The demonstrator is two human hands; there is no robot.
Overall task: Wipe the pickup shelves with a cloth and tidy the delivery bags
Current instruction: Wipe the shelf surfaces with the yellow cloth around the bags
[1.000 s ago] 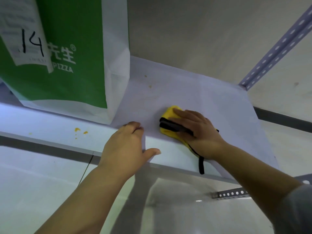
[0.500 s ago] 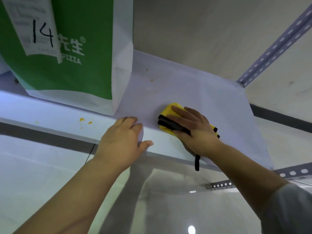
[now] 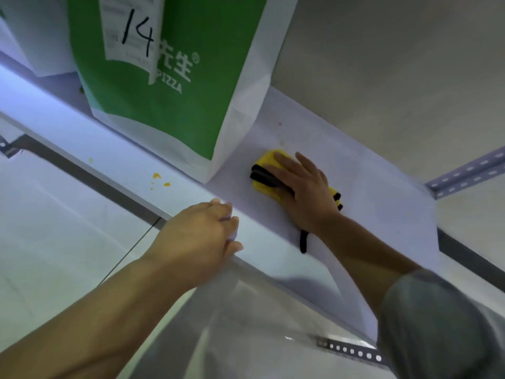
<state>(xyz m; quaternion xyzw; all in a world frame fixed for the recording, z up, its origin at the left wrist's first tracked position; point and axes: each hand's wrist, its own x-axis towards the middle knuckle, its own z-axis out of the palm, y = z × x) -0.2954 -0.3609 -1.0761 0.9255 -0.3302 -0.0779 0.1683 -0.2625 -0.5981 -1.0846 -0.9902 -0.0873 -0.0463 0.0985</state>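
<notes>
A white shelf runs across the view. On it my right hand presses flat on a yellow cloth with a black strap. The cloth lies just right of a green and white paper delivery bag, which carries a slip marked 14. My left hand holds the shelf's front edge, fingers curled over the lip and thumb under it.
Yellow crumbs lie on the shelf's front lip left of my left hand. Small brown specks mark the shelf behind the cloth. A second white bag stands at the far left. A perforated metal upright bounds the shelf's right end.
The view has swung so the bag fills more of the frame. My right hand has pushed the cloth further in, toward the bag's base. My left hand keeps its hold on the edge.
</notes>
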